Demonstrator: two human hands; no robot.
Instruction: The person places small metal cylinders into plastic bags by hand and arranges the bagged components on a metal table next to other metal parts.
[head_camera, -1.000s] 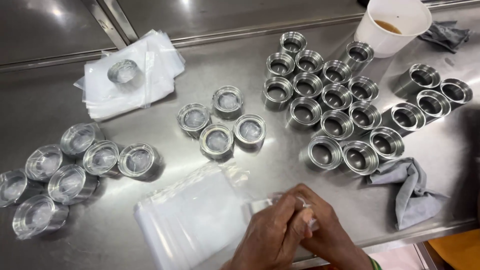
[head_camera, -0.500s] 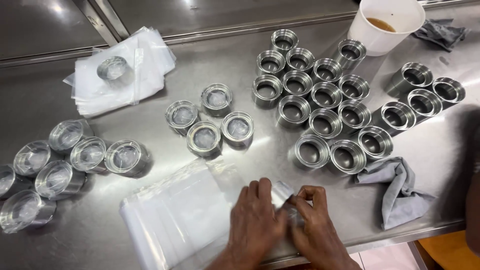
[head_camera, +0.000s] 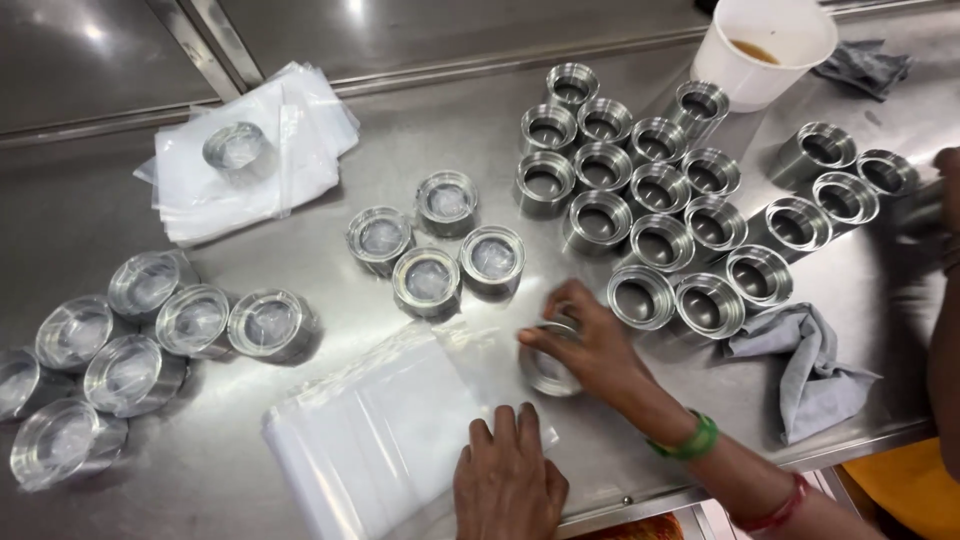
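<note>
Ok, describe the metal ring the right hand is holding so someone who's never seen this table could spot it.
Start at the steel table and find the stack of clear plastic bags at its near edge. Just right of that stack, the right hand grips one metal ring. It is the only ring with fingers around it, apart from the bare cluster behind.

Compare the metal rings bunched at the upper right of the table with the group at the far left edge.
The upper-right rings are bare metal, standing upright with open bores showing; the far-left rings are each wrapped in clear plastic and several lie tilted. The upper-right rings stand in tight rows; the far-left rings lie in a looser cluster. Both are the same kind of short, shiny metal ring on the steel table.
</note>
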